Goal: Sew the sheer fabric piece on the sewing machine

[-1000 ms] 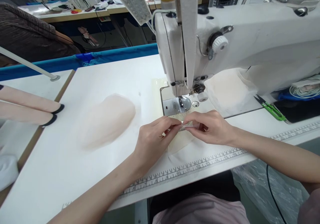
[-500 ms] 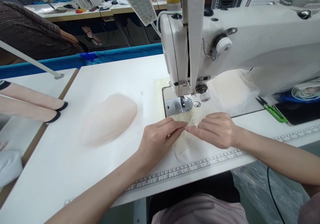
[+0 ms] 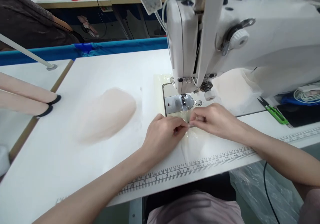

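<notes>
My left hand (image 3: 163, 135) and my right hand (image 3: 213, 119) meet fingertip to fingertip just in front of the needle plate (image 3: 178, 103) of a white sewing machine (image 3: 237, 40). Both pinch the near edge of a thin, sheer pale piece of fabric (image 3: 197, 144) that lies flat on the white table (image 3: 107, 70). The fingers of each hand are pressed together on it. The needle and presser foot (image 3: 183, 99) stand a short way behind the fingertips.
A heap of sheer peach fabric (image 3: 106, 114) lies to the left. More pale fabric (image 3: 232, 90) sits under the machine arm. Green-handled snips (image 3: 273, 112) lie at the right. A ruler strip (image 3: 200, 165) runs along the front edge. Two peach forms with black tips (image 3: 27, 99) rest on the left side table.
Both hands have shifted slightly toward the needle plate while staying pinched on the sheer fabric. The view has moved closer to the machine.
</notes>
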### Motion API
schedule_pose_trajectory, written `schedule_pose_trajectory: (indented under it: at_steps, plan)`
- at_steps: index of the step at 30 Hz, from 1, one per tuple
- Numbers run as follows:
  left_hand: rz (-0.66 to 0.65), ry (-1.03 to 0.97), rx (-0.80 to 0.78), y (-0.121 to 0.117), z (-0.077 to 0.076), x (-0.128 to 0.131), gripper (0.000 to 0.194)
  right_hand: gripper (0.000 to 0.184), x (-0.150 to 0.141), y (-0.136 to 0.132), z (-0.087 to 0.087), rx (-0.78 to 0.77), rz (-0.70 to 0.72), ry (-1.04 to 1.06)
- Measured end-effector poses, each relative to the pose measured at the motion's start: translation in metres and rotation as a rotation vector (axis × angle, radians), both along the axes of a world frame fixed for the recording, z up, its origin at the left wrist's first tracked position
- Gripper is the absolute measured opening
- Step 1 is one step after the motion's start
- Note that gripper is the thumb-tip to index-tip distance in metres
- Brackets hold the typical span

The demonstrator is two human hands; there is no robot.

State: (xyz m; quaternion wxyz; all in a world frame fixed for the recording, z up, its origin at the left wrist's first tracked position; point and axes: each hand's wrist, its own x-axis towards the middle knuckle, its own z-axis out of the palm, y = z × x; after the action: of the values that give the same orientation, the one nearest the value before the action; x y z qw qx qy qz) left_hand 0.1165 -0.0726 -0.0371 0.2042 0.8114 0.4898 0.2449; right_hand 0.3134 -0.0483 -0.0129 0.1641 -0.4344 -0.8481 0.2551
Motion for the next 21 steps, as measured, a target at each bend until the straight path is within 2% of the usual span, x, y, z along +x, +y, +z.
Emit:
schedule_pose_trajectory:
  at_steps: [2,5,10,13,16,19,21]
  plan:
    - [0.026,0.115,0.143,0.005,-0.008,0.001,0.006,0.014,-0.004,0.006,-0.013,0.116,-0.060,-0.074]
    - [0.021,0.221,0.334,0.007,-0.012,0.000,0.021,0.017,-0.008,0.012,-0.026,0.224,-0.094,-0.141]
    - [-0.128,0.335,0.667,0.000,-0.011,-0.002,0.013,0.021,-0.010,0.018,-0.029,0.296,-0.069,-0.193]
    - [-0.169,0.390,0.684,-0.006,-0.010,-0.002,0.015,0.025,-0.009,0.019,-0.029,0.363,-0.057,-0.277]
    - [-0.176,0.371,0.615,-0.008,-0.009,-0.002,0.021,0.026,-0.007,0.015,-0.029,0.535,-0.043,-0.355]
    - [-0.172,0.339,0.550,-0.004,-0.008,-0.003,0.024,0.029,-0.003,0.009,-0.030,0.713,-0.010,-0.327]
    - [-0.167,0.337,0.537,0.000,-0.009,-0.003,0.024,0.026,-0.002,0.006,-0.031,0.758,-0.017,-0.320]
